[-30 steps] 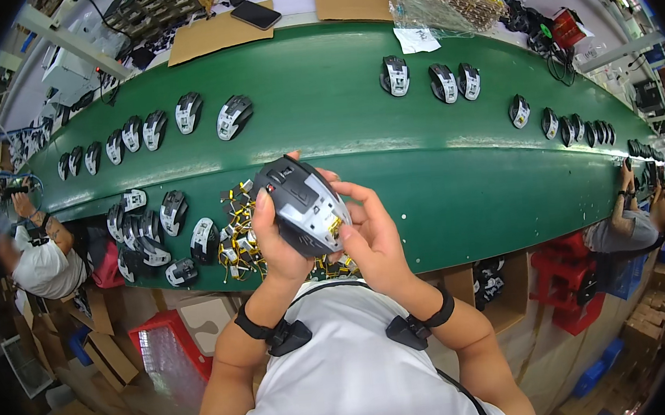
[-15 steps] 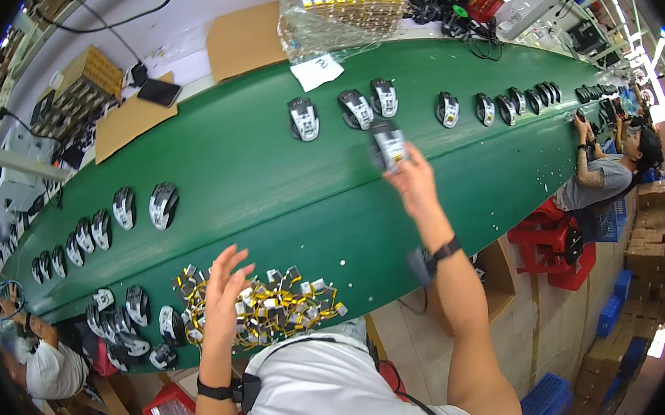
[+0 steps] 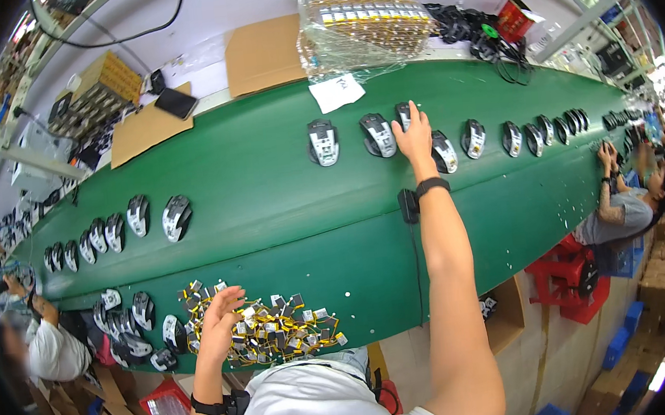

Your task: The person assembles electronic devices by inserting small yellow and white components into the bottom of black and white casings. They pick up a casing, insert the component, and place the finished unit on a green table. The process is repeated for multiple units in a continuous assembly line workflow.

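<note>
My right hand (image 3: 415, 135) reaches far across the green conveyor belt (image 3: 270, 221) and lies on a grey and black mouse shell (image 3: 402, 111), fingers wrapped over it. That shell sits in a row with others, one to its left (image 3: 377, 134) and one to its right (image 3: 444, 152). My left hand (image 3: 220, 322) hovers with loosely curled fingers, holding nothing, over a pile of small yellow and black parts (image 3: 284, 332) at the belt's near edge. A cluster of mouse shells (image 3: 138, 313) lies just left of that hand.
More mouse shells line the belt at left (image 3: 177, 217) and far right (image 3: 536, 138). Behind the belt are cardboard sheets (image 3: 264, 54), a wrapped stack of trays (image 3: 359, 19) and cables (image 3: 484, 36). Other workers sit at the right (image 3: 624, 198) and left (image 3: 44, 347).
My right hand carried the mouse shell from in front of me out to the far row and lowered it onto the belt. My left hand dropped to the parts pile.
</note>
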Motion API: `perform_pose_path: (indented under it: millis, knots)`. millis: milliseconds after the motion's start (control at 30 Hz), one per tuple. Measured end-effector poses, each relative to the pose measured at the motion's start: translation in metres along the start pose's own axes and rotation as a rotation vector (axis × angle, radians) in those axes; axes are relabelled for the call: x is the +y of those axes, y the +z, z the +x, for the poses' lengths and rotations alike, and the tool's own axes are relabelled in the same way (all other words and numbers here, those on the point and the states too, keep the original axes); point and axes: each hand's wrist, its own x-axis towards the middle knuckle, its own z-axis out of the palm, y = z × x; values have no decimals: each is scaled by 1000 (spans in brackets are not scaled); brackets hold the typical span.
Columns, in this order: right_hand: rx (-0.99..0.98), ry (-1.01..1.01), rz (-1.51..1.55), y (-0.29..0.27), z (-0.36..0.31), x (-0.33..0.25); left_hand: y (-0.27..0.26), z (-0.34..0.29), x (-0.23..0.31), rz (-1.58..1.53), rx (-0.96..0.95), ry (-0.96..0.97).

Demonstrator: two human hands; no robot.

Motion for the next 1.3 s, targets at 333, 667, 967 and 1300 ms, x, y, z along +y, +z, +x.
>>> perform_pose_path:
  millis: [333,667,967,1300]
  knots:
    - [86,-237,455,-40,-106,-94,-38,-33,-10,-151,170,149]
    - [-1016,-257,1038,-89,-349,-253,-34,-41,-47,-730,-136,150]
    - [-805,-718,320,-33,-387,-200,-63,-71,-61,-784,-65,231]
    - [-794,-507,485,-63,-388,-214,-67,-64,-53,-806,-108,275]
